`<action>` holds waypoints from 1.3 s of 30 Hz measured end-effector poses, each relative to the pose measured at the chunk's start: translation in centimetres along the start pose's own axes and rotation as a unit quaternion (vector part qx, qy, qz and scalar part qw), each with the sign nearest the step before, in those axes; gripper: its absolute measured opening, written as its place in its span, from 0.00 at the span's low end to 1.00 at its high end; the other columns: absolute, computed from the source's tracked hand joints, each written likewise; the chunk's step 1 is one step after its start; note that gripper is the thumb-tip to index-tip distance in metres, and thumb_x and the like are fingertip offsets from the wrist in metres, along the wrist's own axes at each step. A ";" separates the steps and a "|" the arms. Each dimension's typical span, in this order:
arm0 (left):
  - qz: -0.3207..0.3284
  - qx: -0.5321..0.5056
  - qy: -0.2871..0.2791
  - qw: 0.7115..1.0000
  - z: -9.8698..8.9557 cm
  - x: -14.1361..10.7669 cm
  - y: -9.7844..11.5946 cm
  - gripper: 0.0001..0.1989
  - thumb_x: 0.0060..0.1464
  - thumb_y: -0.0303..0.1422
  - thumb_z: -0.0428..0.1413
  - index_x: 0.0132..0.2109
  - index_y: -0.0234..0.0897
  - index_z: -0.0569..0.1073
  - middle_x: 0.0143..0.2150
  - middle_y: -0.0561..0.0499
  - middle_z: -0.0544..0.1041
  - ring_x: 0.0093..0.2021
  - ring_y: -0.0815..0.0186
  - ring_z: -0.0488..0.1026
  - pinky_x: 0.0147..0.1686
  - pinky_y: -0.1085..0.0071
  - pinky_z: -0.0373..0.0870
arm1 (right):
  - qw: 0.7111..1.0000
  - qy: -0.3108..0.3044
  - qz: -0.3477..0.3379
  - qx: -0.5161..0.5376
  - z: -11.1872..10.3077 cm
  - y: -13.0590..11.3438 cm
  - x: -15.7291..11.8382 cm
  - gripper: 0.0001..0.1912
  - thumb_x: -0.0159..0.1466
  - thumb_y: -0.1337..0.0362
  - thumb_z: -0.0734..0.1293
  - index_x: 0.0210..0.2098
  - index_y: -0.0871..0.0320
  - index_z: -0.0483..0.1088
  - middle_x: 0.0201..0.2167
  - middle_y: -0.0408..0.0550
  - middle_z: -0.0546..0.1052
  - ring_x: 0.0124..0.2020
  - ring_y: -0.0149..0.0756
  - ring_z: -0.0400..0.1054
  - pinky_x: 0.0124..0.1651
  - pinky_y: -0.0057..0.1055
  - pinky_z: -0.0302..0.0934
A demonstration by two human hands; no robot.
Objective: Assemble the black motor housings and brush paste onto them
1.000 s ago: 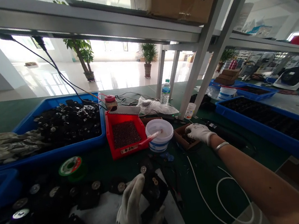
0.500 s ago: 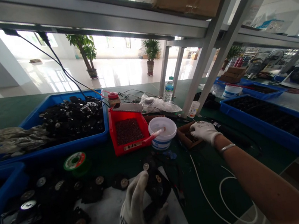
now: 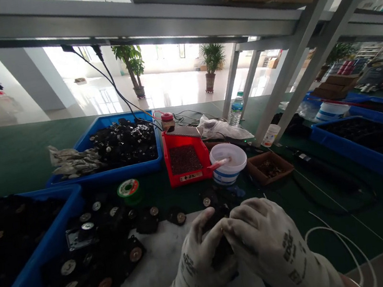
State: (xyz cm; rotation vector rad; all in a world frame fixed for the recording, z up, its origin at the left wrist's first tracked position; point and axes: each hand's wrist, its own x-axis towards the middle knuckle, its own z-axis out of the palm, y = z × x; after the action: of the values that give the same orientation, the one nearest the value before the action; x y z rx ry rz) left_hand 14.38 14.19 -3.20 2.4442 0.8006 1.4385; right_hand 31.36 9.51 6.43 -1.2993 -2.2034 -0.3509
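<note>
My left hand (image 3: 204, 258), in a white glove, is closed round a black plastic part (image 3: 220, 254) above the white sheet (image 3: 150, 276). Right against it, my right hand (image 3: 264, 238), gloved too, has its fingers pinched together at the top of that part. A tiny brass-coloured bit shows between the fingertips; its kind is too small to make out. Just behind the hands lies another black part with a round metal disc (image 3: 206, 202). More black parts with metal discs (image 3: 135, 254) are spread to the left of the sheet.
A small brown box (image 3: 270, 168) of little metal pieces stands right of a white tub (image 3: 229, 162) with a brush. Behind are a red bin (image 3: 186, 159) of screws and a solder spool (image 3: 129, 191). Blue trays (image 3: 137, 167) flank both sides. A metal shelf post (image 3: 283, 61) rises at right.
My right hand has left the small brown box and come down-left to meet my left hand at the black part. The view has turned a little to the left.
</note>
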 end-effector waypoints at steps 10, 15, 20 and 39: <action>-0.010 -0.029 0.007 1.000 -0.2 0.5 0.5 0.18 0.62 0.35 0.61 0.57 0.40 0.74 0.57 0.37 0.75 0.55 0.53 0.81 0.47 0.60 0.86 | 0.997 -0.008 -0.050 -0.052 0.1 0.0 -0.1 0.12 0.75 0.72 0.60 0.43 0.58 0.75 0.34 0.48 0.81 0.31 0.41 0.71 0.33 0.39 0.60; -0.017 -0.029 0.019 0.999 -0.1 0.4 0.6 0.23 0.63 0.36 0.62 0.62 0.37 0.69 0.57 0.35 0.77 0.57 0.52 0.80 0.51 0.59 0.84 | 0.996 0.070 0.002 -0.048 -0.1 0.5 -0.9 0.11 0.79 0.66 0.61 0.45 0.55 0.75 0.37 0.43 0.81 0.36 0.39 0.71 0.37 0.38 0.61; -0.025 -0.014 0.056 0.998 0.5 0.1 0.5 0.34 0.65 0.34 0.60 0.72 0.31 0.57 0.57 0.33 0.78 0.57 0.52 0.81 0.53 0.59 0.84 | 0.987 0.068 0.129 0.069 0.6 2.5 -1.6 0.05 0.73 0.67 0.68 0.39 0.54 0.75 0.35 0.43 0.78 0.37 0.37 0.72 0.39 0.32 0.66; 0.022 0.076 0.075 0.994 0.0 0.3 0.9 0.23 0.71 0.37 0.53 0.66 0.28 0.63 0.51 0.35 0.83 0.52 0.55 0.83 0.51 0.65 0.84 | 0.988 0.051 0.114 -0.087 2.3 -0.1 -0.6 0.18 0.76 0.71 0.61 0.30 0.60 0.74 0.30 0.50 0.76 0.30 0.42 0.66 0.35 0.37 0.53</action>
State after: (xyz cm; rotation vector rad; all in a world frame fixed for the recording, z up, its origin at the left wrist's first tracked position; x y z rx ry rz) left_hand 14.81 13.59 -2.53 2.5023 0.9245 1.6496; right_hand 30.76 10.16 4.25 -1.5729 -1.9508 -0.5167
